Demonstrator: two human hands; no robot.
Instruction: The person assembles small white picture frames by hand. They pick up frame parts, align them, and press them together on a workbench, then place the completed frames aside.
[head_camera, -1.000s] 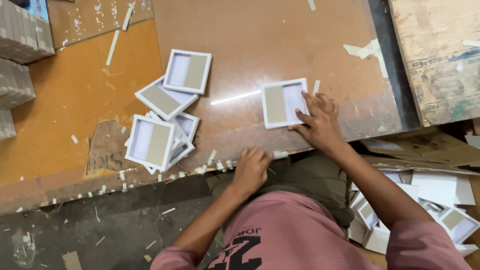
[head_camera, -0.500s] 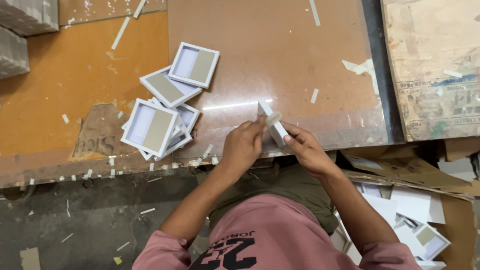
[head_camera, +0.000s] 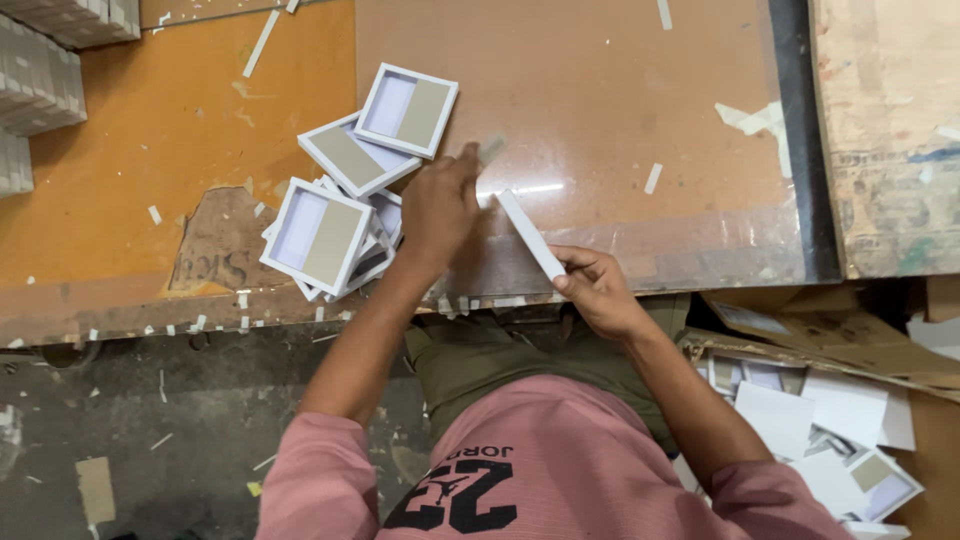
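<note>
Scarred orange-and-brown worktable (head_camera: 620, 110), littered with paper scraps, is serving as the bench. A person in a pink shirt is gripping a white box tray (head_camera: 530, 234) edge-on in the right hand (head_camera: 595, 290), fingers pinched closed on its near end; a second ago it was lying flat on the table, so it has been lifted for handling. Left of the tray, the left hand (head_camera: 440, 210) is reaching forward with a small blurred strip (head_camera: 490, 150) at its fingertips; its grip cannot be made out. Further left, a pile of white trays (head_camera: 345, 200) is lying jumbled.
</note>
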